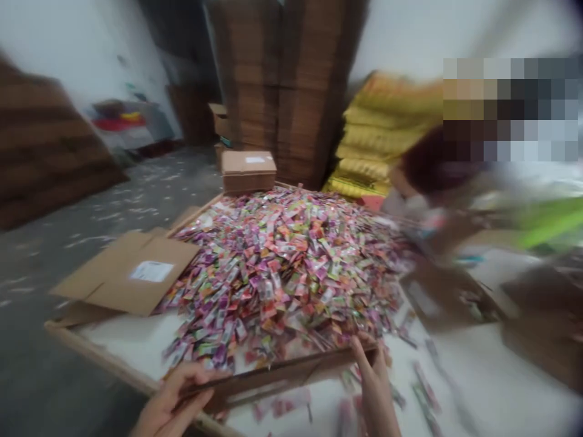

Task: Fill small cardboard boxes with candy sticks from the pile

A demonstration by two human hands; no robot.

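Note:
A brown cardboard box (277, 376) lies tilted at the near edge of a big heap of small colourful sachets (286, 267) on a white table (478, 376). My left hand (175, 403) grips the box's left end, fingers wrapped over its rim. The box's right end is held by my right hand (371, 373), fingers curled on the corner next to the heap. The picture is blurred by motion.
A flattened carton with a white label (130, 273) lies on the table's left side, and a closed carton (248, 171) sits behind the heap. Another person (437, 176) leans in at the right. Stacked cardboard (282, 79) and yellow sacks (382, 133) stand behind.

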